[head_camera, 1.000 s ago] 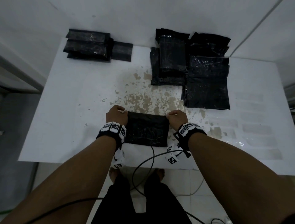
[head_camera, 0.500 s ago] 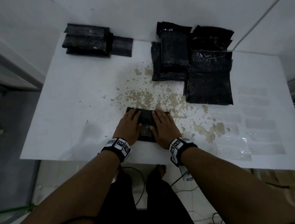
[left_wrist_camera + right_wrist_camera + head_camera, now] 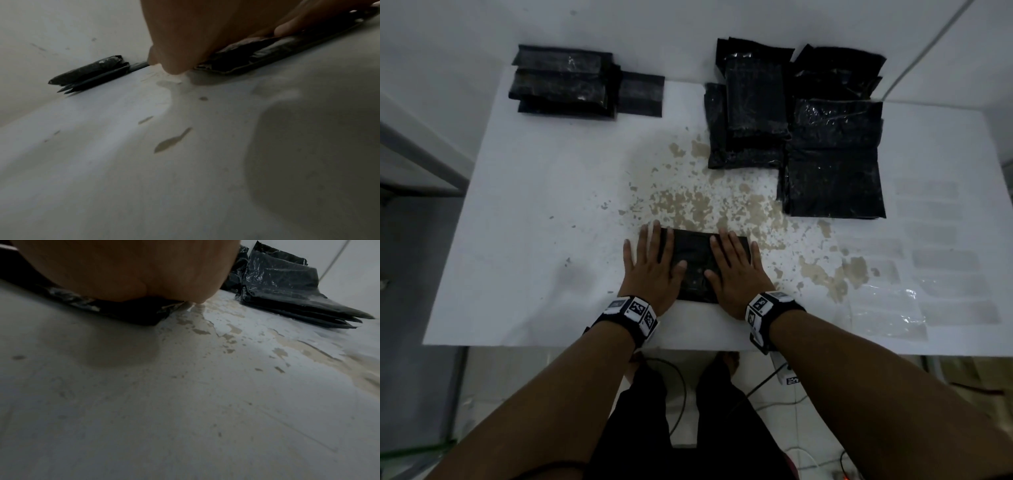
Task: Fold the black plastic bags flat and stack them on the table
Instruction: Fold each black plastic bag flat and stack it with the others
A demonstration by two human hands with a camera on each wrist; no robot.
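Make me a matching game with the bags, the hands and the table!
Things:
1. folded stack
2. loose pile
3. bag
4. table

Clues:
A. far right
B. under both flat hands: left hand, right hand
C. white, with brown worn patches
D. far left

Pairs: 1-D, 2-A, 3-B, 4-C

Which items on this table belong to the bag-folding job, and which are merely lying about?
Part of the job:
- folded bag pressed flat by left hand and right hand
- folded stack, far left
- unfolded bags, far right

Lying about:
- clear plastic sheet
- cables on the floor
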